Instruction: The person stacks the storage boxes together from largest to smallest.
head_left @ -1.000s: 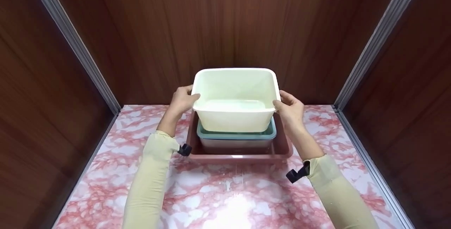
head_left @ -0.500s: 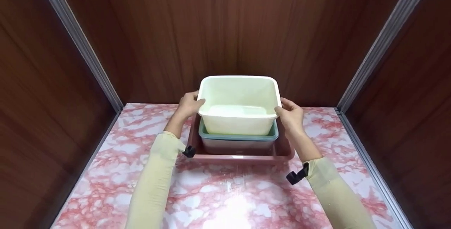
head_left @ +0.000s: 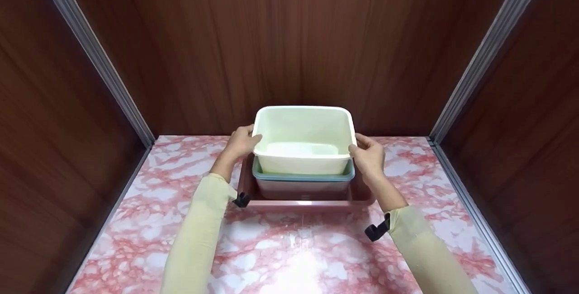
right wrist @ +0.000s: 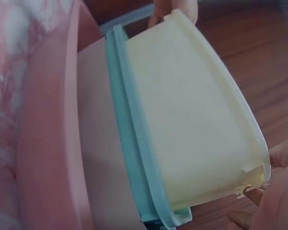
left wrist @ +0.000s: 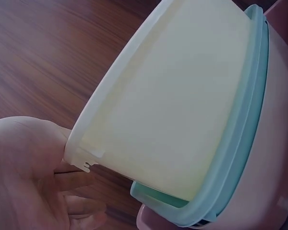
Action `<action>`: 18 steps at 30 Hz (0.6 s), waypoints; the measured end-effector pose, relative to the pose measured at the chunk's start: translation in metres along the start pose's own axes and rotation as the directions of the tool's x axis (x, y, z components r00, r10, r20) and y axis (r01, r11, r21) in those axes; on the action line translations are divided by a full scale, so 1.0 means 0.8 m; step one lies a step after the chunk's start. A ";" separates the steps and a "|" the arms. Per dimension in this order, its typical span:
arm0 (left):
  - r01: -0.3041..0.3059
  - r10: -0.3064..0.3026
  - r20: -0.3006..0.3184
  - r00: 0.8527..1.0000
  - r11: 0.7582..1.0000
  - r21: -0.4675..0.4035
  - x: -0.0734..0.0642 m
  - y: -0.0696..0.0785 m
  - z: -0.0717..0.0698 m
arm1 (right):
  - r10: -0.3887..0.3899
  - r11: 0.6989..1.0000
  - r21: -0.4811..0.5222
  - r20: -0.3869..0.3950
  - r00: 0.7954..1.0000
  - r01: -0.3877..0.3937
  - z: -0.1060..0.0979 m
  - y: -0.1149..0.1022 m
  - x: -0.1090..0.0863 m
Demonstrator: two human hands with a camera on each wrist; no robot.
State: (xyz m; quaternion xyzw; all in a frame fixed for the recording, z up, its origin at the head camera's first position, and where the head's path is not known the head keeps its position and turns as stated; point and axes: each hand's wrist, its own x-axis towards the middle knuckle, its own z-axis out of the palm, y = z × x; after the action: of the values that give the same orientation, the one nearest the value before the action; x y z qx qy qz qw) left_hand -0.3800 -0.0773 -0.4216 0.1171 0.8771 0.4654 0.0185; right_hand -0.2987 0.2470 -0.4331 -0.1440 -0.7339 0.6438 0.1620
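A cream plastic basin (head_left: 303,165) is held level between two hands, its lower part inside the teal-rimmed bin (head_left: 304,188). My left hand (head_left: 240,142) grips the basin's left rim, thumb over the inner side and fingers outside. On the opposite rim my right hand (head_left: 370,157) pinches the same way. The basin's wall stands well above the teal rim (left wrist: 240,134) in the left wrist view. Around the bin lies a larger dusty-pink tub (head_left: 307,206). How deep the basin's bottom sits is hidden.
A pink-and-white marbled tabletop (head_left: 181,221) lies under the tub. Dark wood panels (head_left: 289,36) rise behind and at both sides, with metal corner strips (head_left: 97,54). A bright glare spot shows near the table's front.
Both hands have lowered the cream basin; it now sits deeper within the teal-rimmed bin. The bin and the pink tub stay in place on the table.
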 end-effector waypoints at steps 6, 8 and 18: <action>-0.014 0.014 0.003 1.000 0.999 0.039 -0.001 -0.010 0.006 | -0.049 0.997 -0.056 -0.006 0.999 0.049 0.000 0.009 0.001; -0.017 0.017 0.001 1.000 0.998 0.055 -0.001 -0.012 0.007 | -0.060 0.996 -0.069 -0.001 0.998 0.060 0.000 0.012 0.001; -0.044 0.044 0.018 0.999 0.999 0.019 -0.002 -0.021 0.012 | -0.064 0.991 -0.116 0.007 0.998 0.064 0.000 0.024 0.003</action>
State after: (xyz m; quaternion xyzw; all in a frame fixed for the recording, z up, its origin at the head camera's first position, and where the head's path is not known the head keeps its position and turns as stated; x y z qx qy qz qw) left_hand -0.3802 -0.0788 -0.4410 0.1407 0.8785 0.4564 0.0149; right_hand -0.3009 0.2500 -0.4520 -0.1285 -0.7747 0.5946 0.1726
